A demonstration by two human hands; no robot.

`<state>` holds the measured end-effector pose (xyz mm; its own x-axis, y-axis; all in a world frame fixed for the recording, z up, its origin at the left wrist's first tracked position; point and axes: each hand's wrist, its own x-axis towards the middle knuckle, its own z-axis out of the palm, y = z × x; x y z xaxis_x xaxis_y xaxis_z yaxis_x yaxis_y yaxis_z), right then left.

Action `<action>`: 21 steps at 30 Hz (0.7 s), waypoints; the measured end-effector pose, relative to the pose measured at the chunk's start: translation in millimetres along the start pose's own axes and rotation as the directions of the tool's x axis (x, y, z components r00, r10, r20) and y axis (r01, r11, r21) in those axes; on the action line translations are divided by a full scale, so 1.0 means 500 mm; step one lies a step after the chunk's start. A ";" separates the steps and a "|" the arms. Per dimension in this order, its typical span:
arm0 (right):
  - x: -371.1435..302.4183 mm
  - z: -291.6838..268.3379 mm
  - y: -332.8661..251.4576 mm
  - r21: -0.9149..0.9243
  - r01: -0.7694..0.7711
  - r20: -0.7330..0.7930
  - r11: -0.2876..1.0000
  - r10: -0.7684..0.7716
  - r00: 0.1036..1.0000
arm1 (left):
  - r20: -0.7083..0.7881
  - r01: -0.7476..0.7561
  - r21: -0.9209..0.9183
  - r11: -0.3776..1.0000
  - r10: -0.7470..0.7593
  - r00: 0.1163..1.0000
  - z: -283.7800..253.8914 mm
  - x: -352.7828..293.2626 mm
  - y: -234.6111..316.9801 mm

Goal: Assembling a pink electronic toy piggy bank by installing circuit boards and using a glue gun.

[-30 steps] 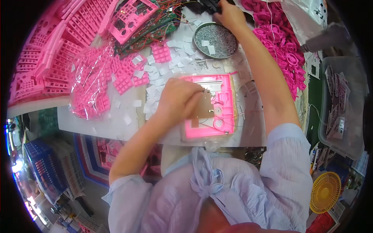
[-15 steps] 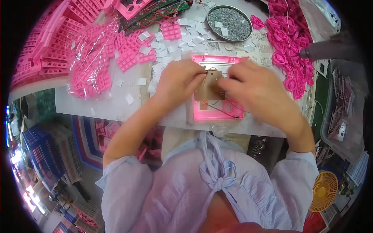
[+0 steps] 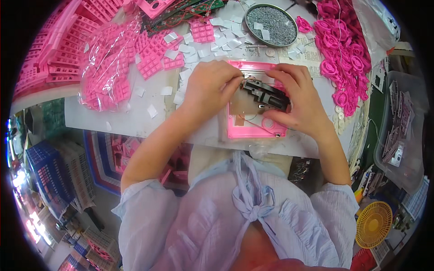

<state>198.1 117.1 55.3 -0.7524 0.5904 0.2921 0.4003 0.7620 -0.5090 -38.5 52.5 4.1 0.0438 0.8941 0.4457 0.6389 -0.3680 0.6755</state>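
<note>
In front of me on the table lies a pink plastic case (image 3: pixel 257 134) with a brown board (image 3: pixel 239 107) inside it and thin wires. Over the board, a black stepped plastic part (image 3: pixel 267 96) sits tilted, its right end gripped between the thumb and fingers of my right hand (image 3: pixel 304 100). My left hand (image 3: pixel 211 88) is closed in a pinch at the part's upper left end, beside a thin reddish wire. What exactly those left fingertips hold is hidden. A round tin (image 3: pixel 281 46) of small grey metal pieces, probably screws, stands beyond the case.
White paper squares (image 3: pixel 187 49) lie scattered left of the case. Pink keypads (image 3: pixel 151 64) and a bagged pink heap (image 3: pixel 106 67) are farther left. Magenta parts (image 3: pixel 337 49) pile up at the right, near a clear bin (image 3: pixel 409 174). Green circuit boards (image 3: pixel 190 12) lie at the back.
My right hand, blurred over the board before, now holds the black plastic part above it. My left hand stays pinched at nearly the same place.
</note>
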 end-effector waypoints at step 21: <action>0.017 0.017 0.049 0.092 0.125 0.123 0.988 -0.136 0.983 | 0.493 -0.307 0.149 0.940 0.198 0.847 -0.046 0.091 0.029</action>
<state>197.2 138.6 38.4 -0.8584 0.4441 0.2568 0.2533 0.8021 -0.5407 -45.0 82.1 47.8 0.5426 0.8103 0.2214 0.7016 -0.5821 0.4110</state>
